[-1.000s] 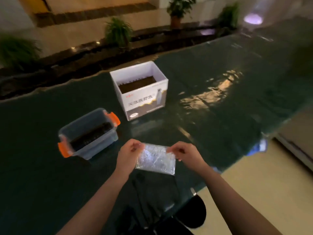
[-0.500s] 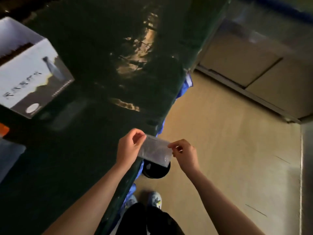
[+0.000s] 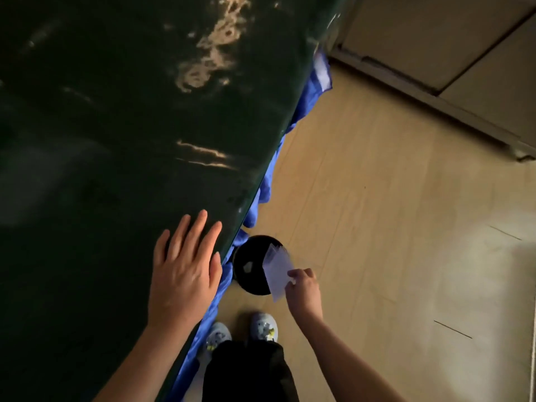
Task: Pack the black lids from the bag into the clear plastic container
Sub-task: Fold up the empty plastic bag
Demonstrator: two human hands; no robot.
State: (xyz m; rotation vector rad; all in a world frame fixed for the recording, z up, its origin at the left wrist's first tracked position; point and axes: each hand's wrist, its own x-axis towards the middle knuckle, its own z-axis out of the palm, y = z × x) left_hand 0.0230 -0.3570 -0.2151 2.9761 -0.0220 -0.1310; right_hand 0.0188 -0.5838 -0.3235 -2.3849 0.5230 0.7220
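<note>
Nearest, pale patterned shoes are seen on the light wooden floor. The left hand is laid flat on the dark green glossy table at its near right edge, fingers straight and slightly spread. The thin clear plastic bag is pinched at one corner by the right hand over a round black bin on the floor. The bag is judged light, limp and slippery, best pinched at an edge. Blue cloth hangs below the table's edge; beyond, a pale wall base is seen.
</note>
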